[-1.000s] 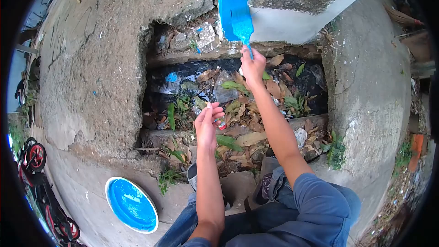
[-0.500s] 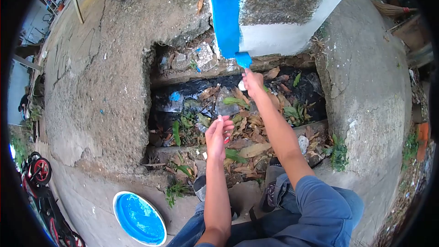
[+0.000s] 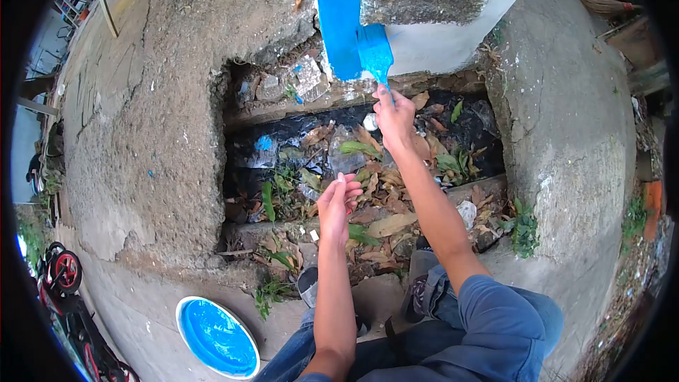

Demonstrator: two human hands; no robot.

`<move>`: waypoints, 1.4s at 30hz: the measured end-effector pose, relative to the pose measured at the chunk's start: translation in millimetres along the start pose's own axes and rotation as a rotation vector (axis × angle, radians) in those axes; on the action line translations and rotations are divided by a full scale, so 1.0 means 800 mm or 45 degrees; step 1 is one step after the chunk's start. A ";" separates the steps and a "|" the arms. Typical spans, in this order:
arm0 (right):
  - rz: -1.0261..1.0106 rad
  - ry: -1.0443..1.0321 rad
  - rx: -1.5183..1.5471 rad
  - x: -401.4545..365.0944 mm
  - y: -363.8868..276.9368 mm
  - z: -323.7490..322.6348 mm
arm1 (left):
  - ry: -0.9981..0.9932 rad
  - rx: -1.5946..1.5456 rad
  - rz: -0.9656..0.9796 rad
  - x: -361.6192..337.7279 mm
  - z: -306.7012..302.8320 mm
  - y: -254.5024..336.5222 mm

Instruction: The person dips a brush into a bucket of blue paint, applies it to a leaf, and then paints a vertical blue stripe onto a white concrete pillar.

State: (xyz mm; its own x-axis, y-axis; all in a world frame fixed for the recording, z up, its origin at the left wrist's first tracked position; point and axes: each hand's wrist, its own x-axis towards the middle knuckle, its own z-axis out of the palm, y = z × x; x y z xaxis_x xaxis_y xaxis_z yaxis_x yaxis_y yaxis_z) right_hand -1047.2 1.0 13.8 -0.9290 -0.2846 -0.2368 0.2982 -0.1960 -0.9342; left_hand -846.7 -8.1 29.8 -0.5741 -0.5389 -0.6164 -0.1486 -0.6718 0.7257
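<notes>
My right hand (image 3: 396,119) is closed around the handle of a paintbrush (image 3: 375,51) coated in blue paint. The bristles press flat on the lower wall of a pillar, at the border between the wet blue stripe (image 3: 338,25) and the white band (image 3: 431,48). Over the leaf-filled drain, my left hand (image 3: 339,201) hovers with loosely curled fingers, partly apart, and nothing visible in them. A round white-rimmed tub of blue paint (image 3: 218,336) stands on the concrete at lower left, away from both hands.
An open drain (image 3: 283,134) with dark water, dry leaves and litter lies between my feet and the pillar. Broken concrete edges (image 3: 221,163) border it. A red-and-black wheeled vehicle (image 3: 71,304) is at far left, a broom (image 3: 605,5) at upper right.
The paintbrush has moved up from the pillar's bottom edge onto the white band, its bristles now spread on the wall. My left hand keeps nearly the same place.
</notes>
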 end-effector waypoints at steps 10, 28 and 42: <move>-0.046 0.169 -0.492 0.077 0.136 -0.032 | 0.031 -0.016 0.005 0.005 -0.011 -0.001; 0.517 0.106 -0.159 0.084 0.069 0.008 | 0.063 -0.059 0.030 0.004 -0.027 -0.006; -0.091 0.036 -0.030 0.029 0.051 -0.031 | 0.037 0.012 -0.005 0.013 -0.022 -0.015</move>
State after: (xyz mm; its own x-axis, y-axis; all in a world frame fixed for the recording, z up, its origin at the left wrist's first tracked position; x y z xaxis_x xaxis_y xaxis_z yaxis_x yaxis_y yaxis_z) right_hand -1062.2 9.5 -36.5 -0.9536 -0.2443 -0.1762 0.2259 -0.1927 -0.9549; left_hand -837.3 -14.9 9.5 -0.5498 -0.5511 -0.6277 -0.1583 -0.6691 0.7261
